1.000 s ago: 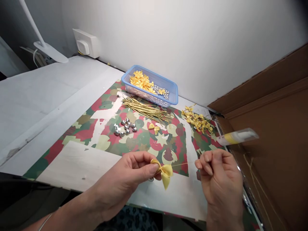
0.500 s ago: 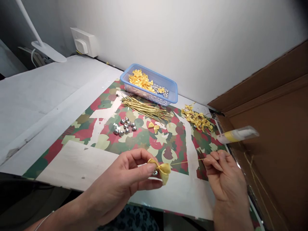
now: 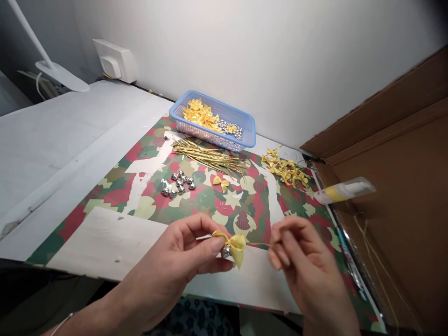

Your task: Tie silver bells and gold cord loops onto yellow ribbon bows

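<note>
Your left hand (image 3: 189, 249) pinched a yellow bow (image 3: 238, 244) with a silver bell (image 3: 226, 252) below its knot, above the counter (image 3: 94, 144) near you; your right hand (image 3: 301, 261), blurred, seemed closed on its gold strand (image 3: 257, 243). You apparently had these joined, like the wired heap (image 3: 285, 170) rightward; loose bells (image 3: 178, 184), gold ties (image 3: 208, 156) and a single bow (image 3: 221, 183) lay unassembled. Your held bow's long axis ran roughly left-right, its right loop drooping, strand pointing right.
</note>
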A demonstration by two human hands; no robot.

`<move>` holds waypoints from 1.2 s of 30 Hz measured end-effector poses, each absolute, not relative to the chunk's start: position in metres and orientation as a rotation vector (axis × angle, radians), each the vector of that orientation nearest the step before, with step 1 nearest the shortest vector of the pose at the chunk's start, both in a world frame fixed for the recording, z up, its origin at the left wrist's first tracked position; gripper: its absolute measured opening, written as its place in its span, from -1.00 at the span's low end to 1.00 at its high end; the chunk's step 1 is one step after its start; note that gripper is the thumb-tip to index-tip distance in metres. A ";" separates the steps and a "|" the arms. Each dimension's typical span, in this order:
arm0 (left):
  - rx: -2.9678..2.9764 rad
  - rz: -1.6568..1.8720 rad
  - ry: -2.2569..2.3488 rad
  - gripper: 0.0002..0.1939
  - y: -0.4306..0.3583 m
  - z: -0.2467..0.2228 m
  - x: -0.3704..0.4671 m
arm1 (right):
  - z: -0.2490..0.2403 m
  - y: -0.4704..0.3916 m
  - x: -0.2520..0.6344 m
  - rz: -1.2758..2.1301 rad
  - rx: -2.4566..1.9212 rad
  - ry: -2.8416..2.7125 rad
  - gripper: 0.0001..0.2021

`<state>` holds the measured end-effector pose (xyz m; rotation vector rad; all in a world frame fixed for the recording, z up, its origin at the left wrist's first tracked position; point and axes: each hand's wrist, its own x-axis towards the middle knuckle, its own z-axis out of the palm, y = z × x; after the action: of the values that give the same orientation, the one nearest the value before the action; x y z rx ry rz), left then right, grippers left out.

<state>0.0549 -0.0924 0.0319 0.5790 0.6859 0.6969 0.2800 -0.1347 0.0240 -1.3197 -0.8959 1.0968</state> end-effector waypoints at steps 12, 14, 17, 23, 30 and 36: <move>0.843 0.861 0.779 -0.83 -0.098 0.026 0.054 | 0.038 -0.137 0.226 1.004 -1.470 -1.448 -0.69; 0.889 0.930 0.844 -0.80 -0.102 0.027 0.056 | 0.037 -0.139 0.224 0.967 -1.484 -1.423 -0.68; 0.947 1.003 0.957 -0.75 -0.107 0.032 0.059 | 0.037 -0.140 0.219 0.946 -1.486 -1.383 -0.68; 0.908 0.989 0.920 -0.69 -0.106 0.035 0.055 | 0.039 -0.137 0.217 1.014 -1.410 -1.311 -0.69; 0.817 0.838 0.761 -0.50 -0.099 0.024 0.047 | 0.036 -0.137 0.219 1.113 -1.396 -1.294 -0.68; 0.944 0.882 0.766 -0.77 -0.099 0.023 0.051 | 0.033 -0.132 0.217 1.154 -1.395 -1.309 -0.66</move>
<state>0.0512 -0.0987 0.0226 0.9444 0.7657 0.8819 0.2171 -0.1319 0.0327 -1.3952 -1.3095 1.1542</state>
